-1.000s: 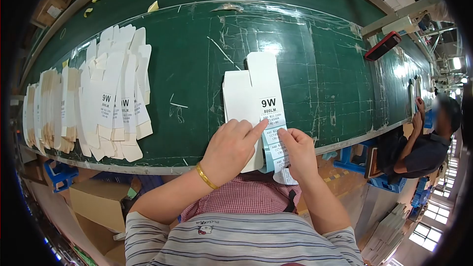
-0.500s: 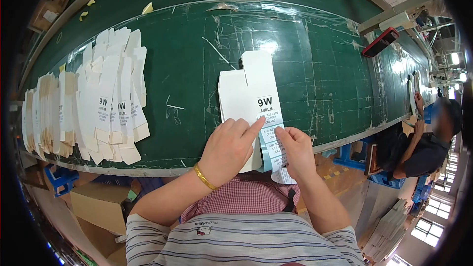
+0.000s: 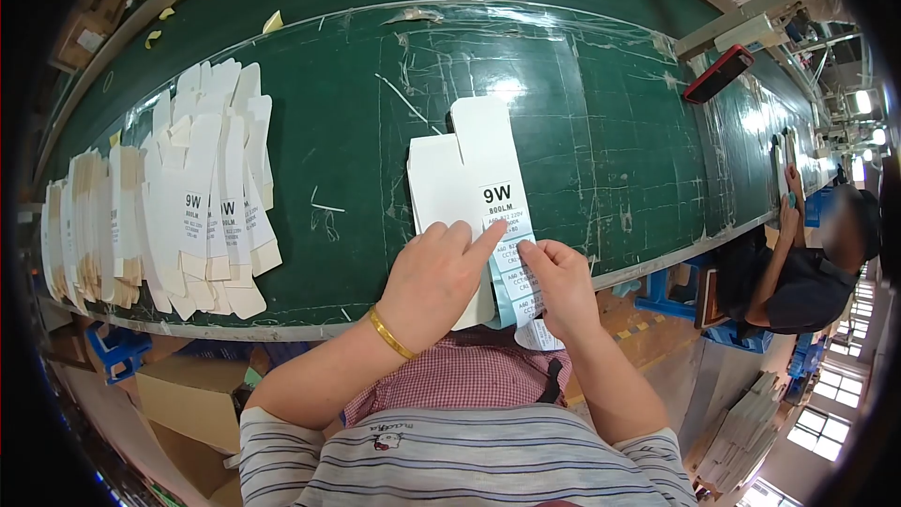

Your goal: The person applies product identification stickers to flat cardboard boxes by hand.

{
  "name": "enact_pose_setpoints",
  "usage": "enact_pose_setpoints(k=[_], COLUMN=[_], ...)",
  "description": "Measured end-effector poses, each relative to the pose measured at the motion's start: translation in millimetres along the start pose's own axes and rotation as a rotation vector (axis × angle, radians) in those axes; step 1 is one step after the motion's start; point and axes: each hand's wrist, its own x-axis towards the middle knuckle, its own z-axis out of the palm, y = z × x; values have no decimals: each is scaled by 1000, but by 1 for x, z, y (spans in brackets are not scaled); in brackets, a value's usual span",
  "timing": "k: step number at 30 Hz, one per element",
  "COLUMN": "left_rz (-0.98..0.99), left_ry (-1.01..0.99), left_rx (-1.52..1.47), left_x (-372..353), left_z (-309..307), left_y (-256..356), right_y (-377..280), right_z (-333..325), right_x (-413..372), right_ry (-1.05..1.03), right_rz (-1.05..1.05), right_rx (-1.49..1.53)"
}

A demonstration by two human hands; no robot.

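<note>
Right hand [image 3: 561,289] pinches edge of pale-blue paper label strip [image 3: 513,284]; flat white cardboard carton [image 3: 485,150] just left of pinch. Left hand [image 3: 432,274]: index on strip, hold unclear. Strip's likely light, floppy: edge-grip.

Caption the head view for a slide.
Left hand touches a label on a flat white carton marked 9W; right hand holds the label strip.

Factory workshop: long workbench [image 3: 638,160], piled cartons [image 3: 199,164], seated co-worker [image 3: 809,293].

Green table [image 3: 638,164], white carton [image 3: 487,152] (black print [image 3: 497,194]), pale-blue label strip [image 3: 519,284]
</note>
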Motion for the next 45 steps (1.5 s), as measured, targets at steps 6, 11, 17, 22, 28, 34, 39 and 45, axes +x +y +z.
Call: enact_pose_setpoints(k=[6, 11, 17, 22, 28, 34, 39, 45], left_rz=[-8, -6, 71, 152, 324, 391, 474, 106], left_ry=[-41, -38, 94, 166, 184, 31, 249, 463], left_rx=[38, 52, 107, 248, 454, 575, 543, 782], left_x=[9, 10, -7, -5, 15, 15, -32, -113], left_z=[-1, 1, 12, 24, 37, 1, -116, -168], left_y=[-1, 0, 0, 5, 11, 31, 14, -31], right_y=[4, 28, 81, 101, 95, 87, 72, 59], right_z=[-5, -31, -73, -91, -88, -73, -64, -59], right_x=[-2, -32, -66, -75, -89, -101, -110, -103], right_ry=[-26, -51, -93, -107, -135, -189, -201, -212], right_rz=[-50, -119, -64, -121, -221, -223, -348, -511], right_rx=[-121, -358, -232, -165, -170, -162, -220, -197])
